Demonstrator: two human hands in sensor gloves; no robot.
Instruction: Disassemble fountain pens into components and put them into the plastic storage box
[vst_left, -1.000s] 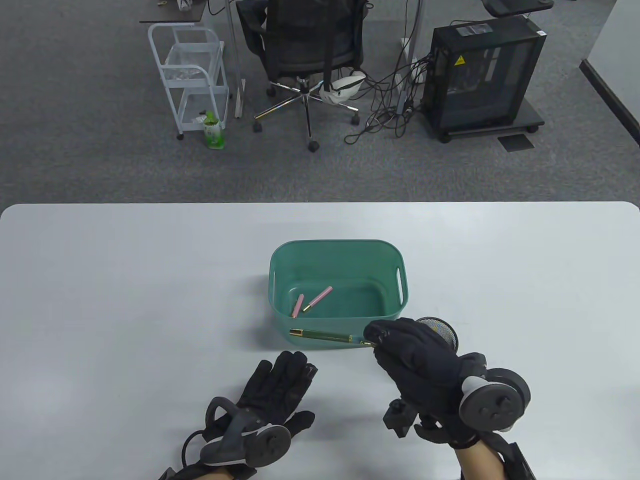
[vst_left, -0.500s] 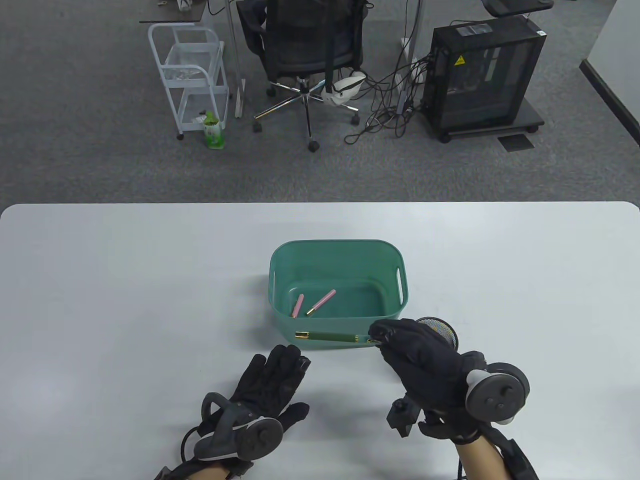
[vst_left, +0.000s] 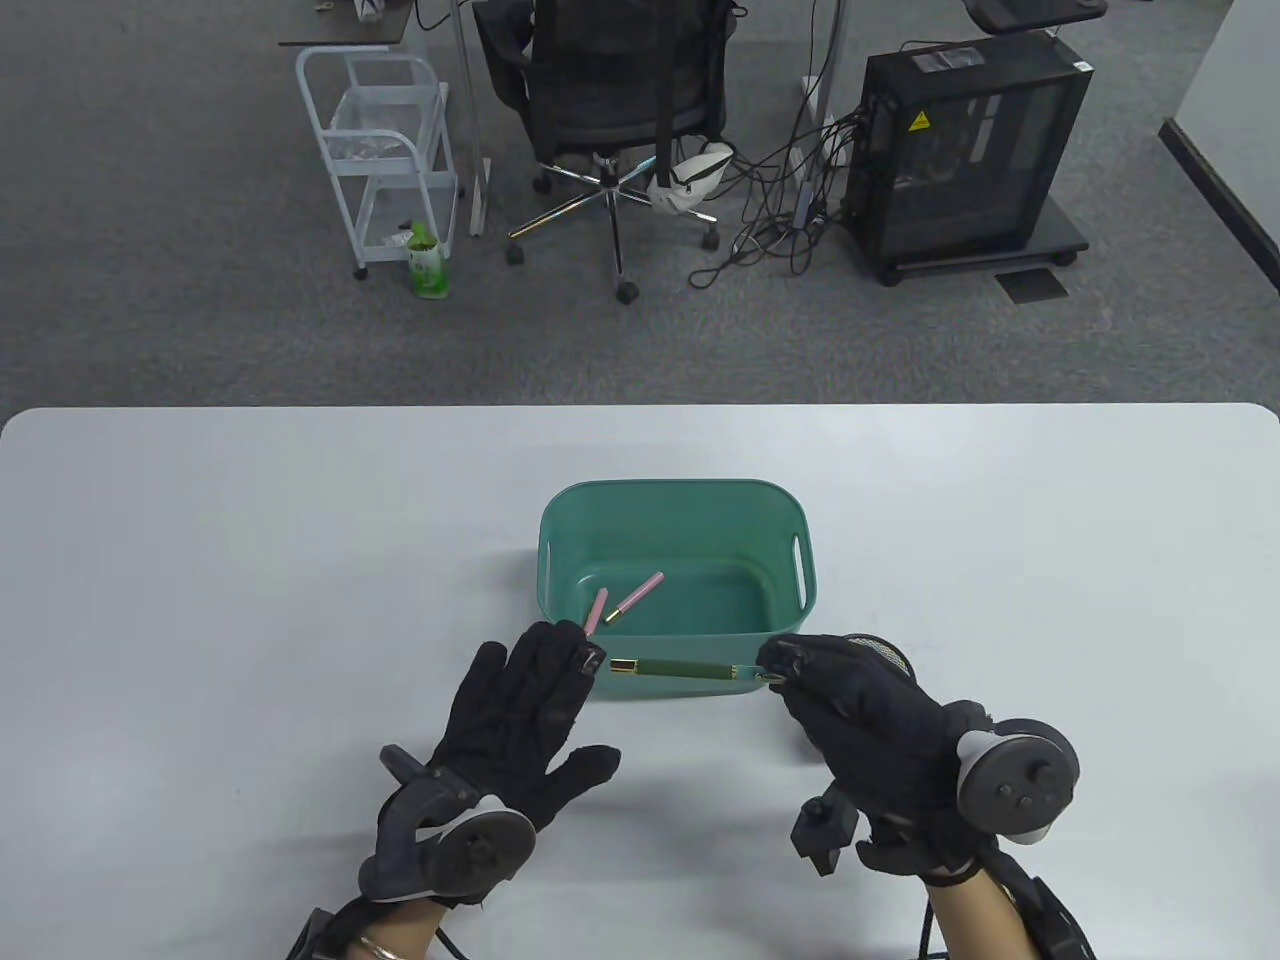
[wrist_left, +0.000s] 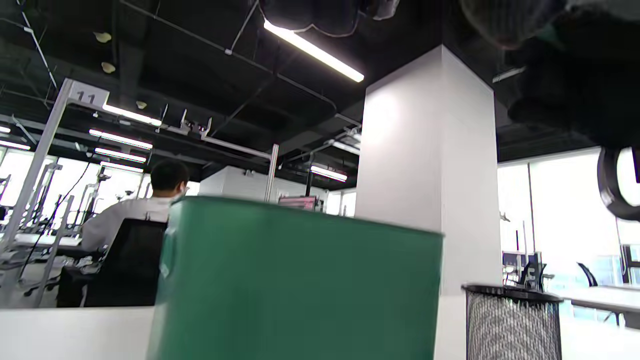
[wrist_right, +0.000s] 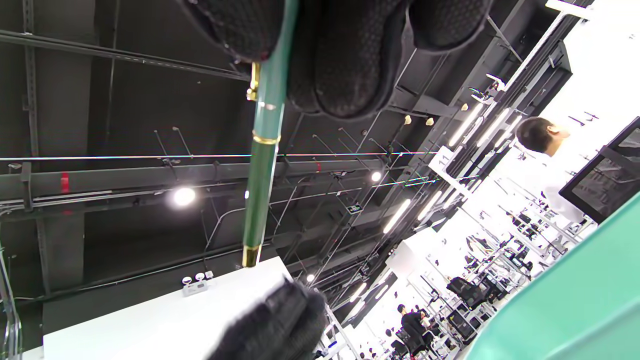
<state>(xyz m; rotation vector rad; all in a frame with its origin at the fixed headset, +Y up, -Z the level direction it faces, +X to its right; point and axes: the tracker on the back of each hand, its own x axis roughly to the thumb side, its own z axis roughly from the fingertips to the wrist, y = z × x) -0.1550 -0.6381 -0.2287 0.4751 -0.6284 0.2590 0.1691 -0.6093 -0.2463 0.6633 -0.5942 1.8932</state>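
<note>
Left hand (vst_left: 520, 705) now moved forward, straight fingers nearly at free end of slim green gold-trimmed fountain pen (vst_left: 685, 670), contact unclear, right hand (vst_left: 860, 725) still pinching pen's other end, before teal plastic storage box (vst_left: 560, 520), black mesh cup (wrist_left: 512, 320) mostly hidden

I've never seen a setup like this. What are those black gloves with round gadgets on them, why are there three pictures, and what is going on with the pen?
There is no machine here: a person wears black sensor gloves, and the round gadget strapped to the back of each hand is a tracker.

The wide picture looks down at a white table. The other two come from small cameras on the wrists, tilted upward, so they mostly show ceiling and office.

On the table stands a green plastic storage box with two pink pen parts lying inside. A black mesh cup stands beside the box.

The right hand pinches one end of a green fountain pen with gold trim, holding it level in front of the box. The left hand is open, fingers straight, its fingertips close to the pen's free end; I cannot tell whether they touch it.
</note>
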